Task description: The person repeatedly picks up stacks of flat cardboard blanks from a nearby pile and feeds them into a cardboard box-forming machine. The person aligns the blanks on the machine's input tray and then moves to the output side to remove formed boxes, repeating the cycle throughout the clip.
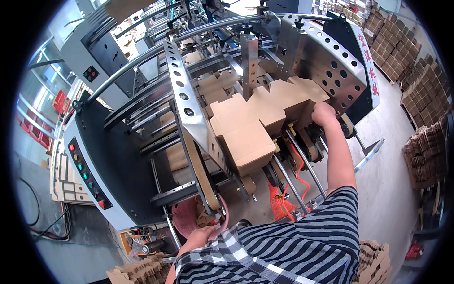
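Observation:
A stack of flat brown cardboard box blanks (250, 118) with notched edges lies in the feeder of a large machine, between perforated metal side plates. At the stack's right end is my right hand (324, 114), its fingers curled in against the near edge of the cardboard; whatever they grip is hidden. My left hand (201, 235) is low, in front of my body, next to the rim of a pink basket (182, 222). A small red and white item (217, 219) shows close to its fingertips. I cannot tell whether the left hand holds anything.
Left is the machine's control panel (88, 173) with coloured buttons. Below the feeder are rollers, metal rods and a coiled orange air hose (279, 201). Bundled cardboard (390, 42) is piled along the right. More blanks (142, 270) lie by my body.

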Motion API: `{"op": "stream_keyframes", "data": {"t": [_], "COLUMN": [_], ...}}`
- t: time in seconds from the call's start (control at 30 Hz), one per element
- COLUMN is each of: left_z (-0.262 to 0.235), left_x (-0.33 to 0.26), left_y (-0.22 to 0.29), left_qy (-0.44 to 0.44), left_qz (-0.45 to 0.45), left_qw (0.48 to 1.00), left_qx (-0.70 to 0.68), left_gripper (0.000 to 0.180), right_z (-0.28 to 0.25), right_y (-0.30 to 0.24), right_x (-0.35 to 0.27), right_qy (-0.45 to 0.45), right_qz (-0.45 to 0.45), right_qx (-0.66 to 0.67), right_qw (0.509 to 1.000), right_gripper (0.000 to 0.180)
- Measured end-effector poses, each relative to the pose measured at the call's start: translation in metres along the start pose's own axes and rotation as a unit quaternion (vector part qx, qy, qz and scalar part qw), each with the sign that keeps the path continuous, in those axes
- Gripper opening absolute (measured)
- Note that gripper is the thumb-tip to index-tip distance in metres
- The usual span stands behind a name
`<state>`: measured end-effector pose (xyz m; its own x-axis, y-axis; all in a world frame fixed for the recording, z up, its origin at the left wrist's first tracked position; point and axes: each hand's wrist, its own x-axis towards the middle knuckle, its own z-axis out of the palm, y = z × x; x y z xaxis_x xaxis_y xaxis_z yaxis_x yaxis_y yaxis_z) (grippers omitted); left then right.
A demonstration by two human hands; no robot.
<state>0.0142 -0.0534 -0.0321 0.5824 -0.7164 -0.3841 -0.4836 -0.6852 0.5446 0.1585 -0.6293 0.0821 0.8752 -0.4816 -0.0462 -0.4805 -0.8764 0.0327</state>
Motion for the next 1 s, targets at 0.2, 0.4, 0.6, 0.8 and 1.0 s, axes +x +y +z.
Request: {"op": "stream_keyframes", "data": {"t": [0.2,0.4,0.6,0.8,1.0], "left_z": [0.002,0.0,-0.002,-0.002,-0.005], "left_x": [0.008,-0.001,-0.003,-0.007,-0.004], "left_y": [0.0,0.004,0.005,0.008,0.012], "left_qy": [0.003,0.005,0.01,0.006,0.013], "left_qz": [0.017,0.003,-0.004,-0.011,-0.018], "left_qw": [1.0,1.0,1.0,1.0,1.0], "left_qx": [0.017,0.012,-0.002,-0.019,-0.014], "left_gripper": [0.051,0.049,0.048,0.05,0.05], "right_z": [0.008,0.001,-0.014,-0.04,-0.019], "right_y": [0.015,0.015,0.007,-0.042,-0.106], "right_x": [0.0,0.006,-0.026,-0.104,-0.161], "right_qy": [0.017,0.044,0.063,-0.062,-0.217], "right_qz": [-0.022,-0.026,-0.037,-0.223,-0.347], "right_qx": [0.029,0.015,0.059,0.325,0.104], "right_qw": [0.999,0.999,0.996,0.917,0.907], "right_gripper": [0.022,0.021,0.019,0.02,0.021]}}
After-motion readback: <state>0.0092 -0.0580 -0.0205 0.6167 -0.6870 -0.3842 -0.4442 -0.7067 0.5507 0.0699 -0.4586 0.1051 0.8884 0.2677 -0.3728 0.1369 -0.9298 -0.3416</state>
